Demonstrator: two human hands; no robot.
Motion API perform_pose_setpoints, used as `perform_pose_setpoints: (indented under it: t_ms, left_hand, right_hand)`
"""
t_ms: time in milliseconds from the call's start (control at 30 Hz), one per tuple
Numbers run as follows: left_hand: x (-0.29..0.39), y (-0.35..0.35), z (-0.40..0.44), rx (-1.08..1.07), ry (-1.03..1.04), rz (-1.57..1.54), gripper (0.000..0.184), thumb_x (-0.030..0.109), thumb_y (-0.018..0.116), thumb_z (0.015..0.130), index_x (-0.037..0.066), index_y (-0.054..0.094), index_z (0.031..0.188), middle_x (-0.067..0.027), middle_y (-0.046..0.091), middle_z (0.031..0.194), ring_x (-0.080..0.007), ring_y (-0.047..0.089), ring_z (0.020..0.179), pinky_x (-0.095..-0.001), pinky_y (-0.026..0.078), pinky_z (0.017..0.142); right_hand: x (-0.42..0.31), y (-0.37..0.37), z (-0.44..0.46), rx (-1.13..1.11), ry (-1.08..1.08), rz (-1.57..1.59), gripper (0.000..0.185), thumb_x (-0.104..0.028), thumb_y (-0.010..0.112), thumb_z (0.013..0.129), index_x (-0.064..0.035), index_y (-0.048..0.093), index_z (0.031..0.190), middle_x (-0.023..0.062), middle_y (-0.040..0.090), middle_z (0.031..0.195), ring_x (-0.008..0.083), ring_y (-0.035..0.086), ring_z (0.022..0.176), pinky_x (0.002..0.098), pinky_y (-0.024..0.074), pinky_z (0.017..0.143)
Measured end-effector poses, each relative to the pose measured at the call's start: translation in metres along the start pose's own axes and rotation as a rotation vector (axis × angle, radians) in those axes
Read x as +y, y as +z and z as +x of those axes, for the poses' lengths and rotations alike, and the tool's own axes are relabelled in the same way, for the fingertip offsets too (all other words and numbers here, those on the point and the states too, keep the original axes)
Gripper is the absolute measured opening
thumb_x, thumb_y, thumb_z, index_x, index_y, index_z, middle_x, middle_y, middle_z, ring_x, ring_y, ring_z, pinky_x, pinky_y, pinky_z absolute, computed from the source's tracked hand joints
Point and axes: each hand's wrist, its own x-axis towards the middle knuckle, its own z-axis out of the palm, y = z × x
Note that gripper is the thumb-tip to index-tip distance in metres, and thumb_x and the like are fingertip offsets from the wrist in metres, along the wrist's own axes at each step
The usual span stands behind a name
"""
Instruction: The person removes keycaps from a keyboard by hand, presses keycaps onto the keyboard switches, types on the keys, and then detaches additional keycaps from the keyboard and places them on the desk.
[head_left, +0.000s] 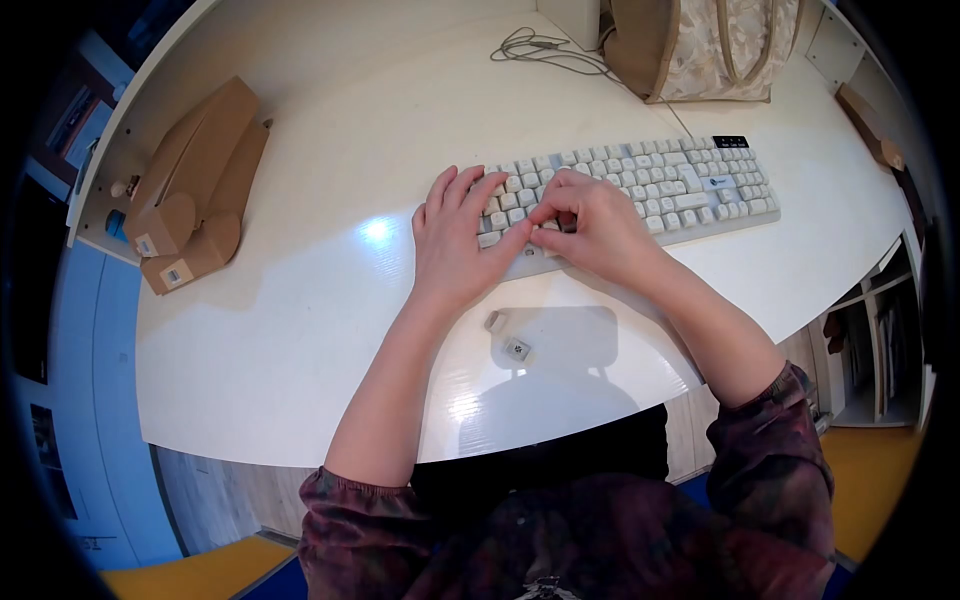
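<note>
A white keyboard (690, 203) with pale keycaps lies on the desk, its left end beneath my hands. My left hand (455, 240) rests over that end with its fingers spread and its thumb stretched toward my right hand. Over the lower left keys, my right hand (605, 228) is closed in a pinch, its fingertips beside my left thumb. Whatever sits between those fingertips is too small and covered to make out. Nearer to me on the desk are two loose keycaps, a plain one (496, 321) and one with a dark symbol (517, 349).
Brown cardboard packaging (200, 185) stands at the left of the white desk (270, 370). A grey cable (545, 45) lies coiled at the back, beside a beige patterned bag (700, 50). Open shelves (880, 340) stand at the right, below the desk.
</note>
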Motion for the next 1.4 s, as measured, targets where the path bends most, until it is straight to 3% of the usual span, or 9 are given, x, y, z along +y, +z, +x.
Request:
perform_pose_setpoints:
  t_ms: [433,733,1400]
  left_hand:
    - [-0.008,0.006,0.001,0.019,-0.007,-0.059,0.047,0.040,0.055,0.099,0.015,0.056,0.139,-0.0109,0.045,0.152,-0.0331,0.027,0.149,-0.0476,0.019,0.119]
    - [-0.010,0.011,0.000,0.077,0.024,-0.023,0.058,0.044,0.066,0.088,0.015,0.057,0.138,-0.0115,0.047,0.149,-0.0333,0.028,0.148,-0.0495,0.022,0.117]
    - [-0.012,0.015,0.000,0.118,0.044,-0.024,0.059,0.048,0.068,0.087,0.016,0.060,0.135,-0.0108,0.050,0.147,-0.0329,0.030,0.147,-0.0486,0.023,0.116]
  right_hand:
    - [0.000,-0.001,0.001,-0.008,0.078,0.087,0.014,-0.011,0.077,0.077,-0.0022,0.074,0.088,0.0090,0.065,0.088,0.0236,0.066,0.074,0.0353,0.0522,0.069]
    - [-0.006,-0.004,0.004,-0.031,0.091,-0.007,0.013,-0.012,0.079,0.076,-0.0029,0.074,0.084,0.0088,0.067,0.083,0.0258,0.066,0.073,0.0367,0.0525,0.068]
    - [0.009,-0.005,0.004,-0.059,0.080,0.152,0.011,-0.010,0.075,0.083,-0.0004,0.073,0.088,0.0076,0.065,0.081,0.0182,0.061,0.065,0.0314,0.0491,0.061]
